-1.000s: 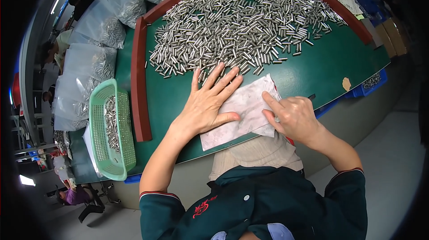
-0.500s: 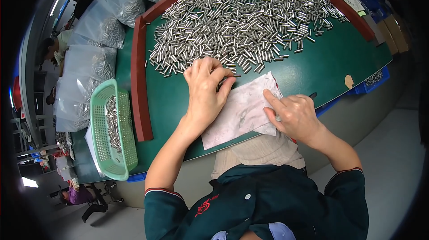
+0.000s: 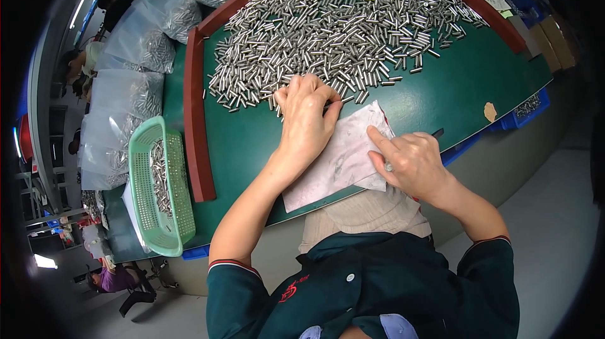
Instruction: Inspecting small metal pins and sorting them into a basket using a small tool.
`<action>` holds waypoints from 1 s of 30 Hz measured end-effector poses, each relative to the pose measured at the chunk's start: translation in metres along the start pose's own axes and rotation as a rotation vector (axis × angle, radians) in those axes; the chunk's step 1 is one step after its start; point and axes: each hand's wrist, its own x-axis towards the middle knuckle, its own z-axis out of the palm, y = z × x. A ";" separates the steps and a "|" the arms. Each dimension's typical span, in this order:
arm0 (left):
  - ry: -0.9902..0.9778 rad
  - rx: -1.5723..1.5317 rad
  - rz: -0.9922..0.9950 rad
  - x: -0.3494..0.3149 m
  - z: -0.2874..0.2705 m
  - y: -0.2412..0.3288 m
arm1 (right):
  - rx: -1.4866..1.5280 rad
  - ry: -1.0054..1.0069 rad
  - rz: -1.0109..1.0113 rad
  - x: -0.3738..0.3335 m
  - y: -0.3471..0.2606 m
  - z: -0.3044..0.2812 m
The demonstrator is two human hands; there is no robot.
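Note:
A broad heap of short, shiny metal pins (image 3: 328, 30) covers the far part of the green tabletop (image 3: 450, 90). My left hand (image 3: 307, 115) reaches to the heap's near edge with its fingers curled down among the pins. Its fingertips are hidden, so what they grip does not show. Over a stained, pale pink cloth (image 3: 334, 156) is my right hand (image 3: 413, 161). Its index finger points toward the cloth, while the other fingers are folded around a slim, dark-ended tool (image 3: 438, 133), mostly covered by the hand.
Dark red rails (image 3: 200, 118) border the tabletop. At left stands a pale green plastic basket (image 3: 179, 197) with pins inside. Clear bags of pins (image 3: 154, 49) line the far left. A blue bin (image 3: 529, 112) and cardboard boxes (image 3: 558, 42) sit at right. Another person (image 3: 113, 279) is at lower left.
My left hand has moved a little right and away from me, along the near edge of the pins. My right hand stays almost where it was.

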 end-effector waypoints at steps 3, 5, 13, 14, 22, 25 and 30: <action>-0.020 0.036 0.007 0.001 -0.001 0.002 | 0.002 -0.002 0.000 0.000 -0.001 -0.001; -0.033 -0.011 -0.014 0.000 -0.004 0.002 | 0.008 0.002 0.000 0.001 -0.002 -0.001; 0.040 -0.036 -0.067 0.000 -0.019 -0.005 | 0.005 0.006 0.003 -0.002 0.001 -0.002; 0.044 -0.035 -0.073 0.000 -0.021 -0.006 | 0.006 0.006 0.003 -0.002 0.002 -0.003; 0.213 -0.418 -0.307 -0.037 -0.071 -0.012 | 0.005 0.033 -0.031 0.005 0.000 0.000; 0.378 -0.393 -0.473 -0.090 -0.107 -0.013 | -0.005 0.000 -0.047 0.009 -0.008 -0.002; 0.758 -0.458 -0.775 -0.190 -0.152 -0.004 | 0.018 -0.030 -0.055 0.008 -0.014 0.000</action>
